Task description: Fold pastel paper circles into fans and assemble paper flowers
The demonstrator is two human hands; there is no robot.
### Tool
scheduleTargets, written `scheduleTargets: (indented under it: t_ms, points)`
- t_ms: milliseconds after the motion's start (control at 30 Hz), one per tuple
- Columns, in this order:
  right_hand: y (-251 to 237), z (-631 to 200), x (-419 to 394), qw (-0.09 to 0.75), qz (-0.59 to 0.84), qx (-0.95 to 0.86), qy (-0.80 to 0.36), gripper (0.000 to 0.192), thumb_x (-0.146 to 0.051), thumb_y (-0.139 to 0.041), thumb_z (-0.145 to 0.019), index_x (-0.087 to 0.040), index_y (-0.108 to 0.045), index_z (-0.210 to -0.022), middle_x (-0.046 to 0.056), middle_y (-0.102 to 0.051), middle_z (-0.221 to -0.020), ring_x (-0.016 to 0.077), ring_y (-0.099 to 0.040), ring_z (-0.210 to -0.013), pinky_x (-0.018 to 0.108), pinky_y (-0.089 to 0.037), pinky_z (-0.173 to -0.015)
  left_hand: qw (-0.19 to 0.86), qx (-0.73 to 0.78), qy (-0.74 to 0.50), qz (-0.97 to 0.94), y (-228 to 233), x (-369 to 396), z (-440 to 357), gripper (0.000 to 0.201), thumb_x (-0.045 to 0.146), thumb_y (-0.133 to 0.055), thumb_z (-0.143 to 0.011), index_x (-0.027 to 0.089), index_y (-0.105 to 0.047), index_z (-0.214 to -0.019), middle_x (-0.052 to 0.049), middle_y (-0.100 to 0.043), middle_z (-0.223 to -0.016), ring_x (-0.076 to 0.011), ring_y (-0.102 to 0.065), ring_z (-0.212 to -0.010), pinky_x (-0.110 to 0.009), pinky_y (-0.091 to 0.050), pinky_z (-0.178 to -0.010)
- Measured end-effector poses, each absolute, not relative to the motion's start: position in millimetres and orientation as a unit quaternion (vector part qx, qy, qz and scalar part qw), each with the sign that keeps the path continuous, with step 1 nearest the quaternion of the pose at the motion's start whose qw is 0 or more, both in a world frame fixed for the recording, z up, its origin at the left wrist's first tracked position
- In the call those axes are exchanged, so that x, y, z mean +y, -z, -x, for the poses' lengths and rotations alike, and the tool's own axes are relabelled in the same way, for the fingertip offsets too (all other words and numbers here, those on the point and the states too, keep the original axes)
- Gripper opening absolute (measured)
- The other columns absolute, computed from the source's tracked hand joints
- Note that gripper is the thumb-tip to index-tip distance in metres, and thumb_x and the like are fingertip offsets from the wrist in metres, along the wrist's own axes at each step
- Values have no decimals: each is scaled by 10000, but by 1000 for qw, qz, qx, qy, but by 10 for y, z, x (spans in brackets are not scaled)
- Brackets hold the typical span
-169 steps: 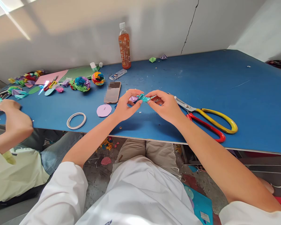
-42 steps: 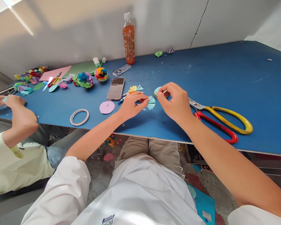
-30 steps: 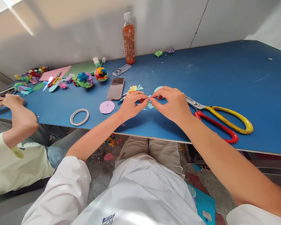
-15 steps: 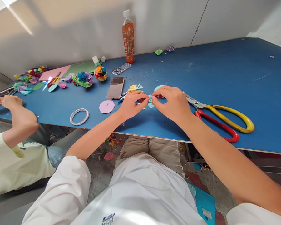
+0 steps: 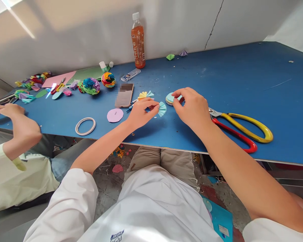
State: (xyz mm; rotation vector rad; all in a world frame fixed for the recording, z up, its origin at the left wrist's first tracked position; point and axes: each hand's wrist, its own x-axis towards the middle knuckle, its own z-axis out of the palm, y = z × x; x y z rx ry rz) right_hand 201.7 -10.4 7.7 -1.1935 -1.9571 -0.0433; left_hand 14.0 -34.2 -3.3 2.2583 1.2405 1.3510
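Observation:
Pinched at its base in my left hand [image 5: 144, 112] is a pleated light-blue paper fan [image 5: 162, 109], its folds spread toward the right. My right hand [image 5: 192, 104] is at a small stack of round paper pieces [image 5: 169, 98], light blue on top. Its fingers are bent, with a gap between thumb and forefinger; whether the fingertips touch the stack is unclear. Large scissors [image 5: 242, 127] with one yellow and one red handle lie right of my right hand, which hides their blades. Behind my left hand are a yellow pleated paper piece [image 5: 142, 95] and a partly covered pen [image 5: 129, 108].
On the blue table [image 5: 229, 77] are a phone [image 5: 125, 95], a lilac paper circle [image 5: 115, 115], a tape roll [image 5: 77, 127], paper balls [image 5: 91, 86] and a drink bottle [image 5: 138, 43]. Another person's hands [image 5: 13, 109] are at the left. Small paper pieces [image 5: 170, 57] lie by the wall.
My right hand has let go of the light-blue fan and moved right to the stack of paper circles. My left hand still holds the fan, which now shows more fully.

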Motion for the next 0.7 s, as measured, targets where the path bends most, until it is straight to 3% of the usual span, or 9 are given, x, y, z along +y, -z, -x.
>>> scheduleTargets:
  t_ms: [267, 700]
  points:
    - [-190, -1971, -209, 407, 361, -830, -127, 158, -210, -537, -824, -221, -692, -854, 39, -720, -873, 168, -608, -662, 314, -492, -645, 121, 421, -475, -763, 35, -340, -134, 172, 240, -555, -845, 156, -691, -783, -23, -659, -750, -102, -556, -633, -244, -528, -609]
    - [-193, -1979, -256, 401, 325, -852, -87, 166, -197, -544, -800, -224, -702, -841, 39, -721, -924, 158, -625, -663, 317, -513, -659, 108, 439, -472, -757, 52, -313, -138, 157, 223, -543, -848, 164, -675, -786, -24, -665, -736, -112, -568, -641, -235, -487, -607]
